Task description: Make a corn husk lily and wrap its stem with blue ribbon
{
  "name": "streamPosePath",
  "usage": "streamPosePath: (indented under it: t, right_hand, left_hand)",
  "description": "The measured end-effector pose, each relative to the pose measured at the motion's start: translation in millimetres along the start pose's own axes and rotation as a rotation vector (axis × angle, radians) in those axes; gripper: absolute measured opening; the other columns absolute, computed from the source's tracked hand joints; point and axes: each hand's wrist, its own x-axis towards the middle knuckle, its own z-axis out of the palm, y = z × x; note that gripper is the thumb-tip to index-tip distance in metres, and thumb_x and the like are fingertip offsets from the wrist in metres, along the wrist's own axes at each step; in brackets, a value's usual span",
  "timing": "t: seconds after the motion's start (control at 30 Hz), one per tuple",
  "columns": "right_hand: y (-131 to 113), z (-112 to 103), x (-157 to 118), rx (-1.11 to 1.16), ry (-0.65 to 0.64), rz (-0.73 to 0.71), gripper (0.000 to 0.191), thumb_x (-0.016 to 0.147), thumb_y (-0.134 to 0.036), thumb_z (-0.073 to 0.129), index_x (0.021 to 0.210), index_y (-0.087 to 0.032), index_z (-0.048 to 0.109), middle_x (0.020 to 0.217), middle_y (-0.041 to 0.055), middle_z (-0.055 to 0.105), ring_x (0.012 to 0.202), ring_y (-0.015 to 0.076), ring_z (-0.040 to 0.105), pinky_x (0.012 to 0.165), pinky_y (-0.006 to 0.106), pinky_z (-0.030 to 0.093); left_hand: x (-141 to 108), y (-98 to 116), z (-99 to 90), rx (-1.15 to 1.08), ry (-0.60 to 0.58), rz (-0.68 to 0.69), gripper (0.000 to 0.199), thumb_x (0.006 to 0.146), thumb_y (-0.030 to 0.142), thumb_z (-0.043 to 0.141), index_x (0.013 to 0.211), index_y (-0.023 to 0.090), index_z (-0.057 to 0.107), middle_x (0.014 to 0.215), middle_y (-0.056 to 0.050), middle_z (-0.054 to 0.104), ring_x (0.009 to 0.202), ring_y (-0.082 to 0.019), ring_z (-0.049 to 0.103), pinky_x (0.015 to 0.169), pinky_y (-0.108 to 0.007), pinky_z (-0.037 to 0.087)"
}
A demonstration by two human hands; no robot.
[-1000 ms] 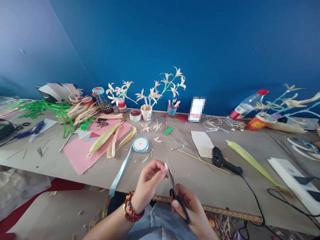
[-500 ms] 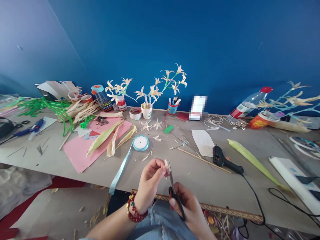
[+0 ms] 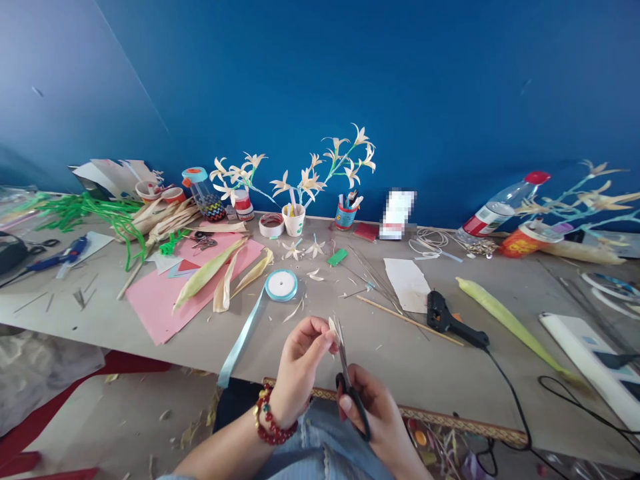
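Observation:
Between thumb and fingers, my left hand (image 3: pixel 309 353) pinches a small pale petal-shaped piece of husk (image 3: pixel 333 325). My right hand (image 3: pixel 374 403) is closed around the black handles of a pair of scissors (image 3: pixel 356 400). The blades point up and away from me, right beside the husk piece and close to my left fingertips. Whether they touch the piece is hard to make out. Beyond my hands lie a roll of light blue ribbon (image 3: pixel 281 285) with its loose end trailing toward me, thin husk scraps (image 3: pixel 295 311) and small cream husk flowers (image 3: pixel 315 248).
At right are a black glue gun (image 3: pixel 450 321) with its cord, a wooden stick (image 3: pixel 410 321), a green husk (image 3: pixel 515 320) and a white power strip (image 3: pixel 585 360). Pink paper (image 3: pixel 150 307) lies at left. A paper cup (image 3: pixel 293 221) holding flower stems stands by the blue wall.
Almost nothing differs. The scissor handles look slightly shifted, while my left hand keeps its pinch on the husk piece in the same place.

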Motion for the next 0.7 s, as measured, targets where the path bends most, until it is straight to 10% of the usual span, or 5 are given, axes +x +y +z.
streamPosePath:
  t: [0.7]
  right_hand:
    - [0.8,2.0,1.3,0.013,0.031,0.016,0.049,0.076,-0.064,0.069,0.072,-0.021,0.048,0.060,-0.0046,0.044,0.056,0.0119,0.038,0.052,0.024,0.029]
  left_hand:
    - [-1.3,0.9,3.5,-0.020,0.036,-0.002,0.019,0.088,0.029,0.064,0.077,0.016,0.056,0.071,0.000,0.055,0.069,-0.013,0.049,0.071,-0.026,0.040]
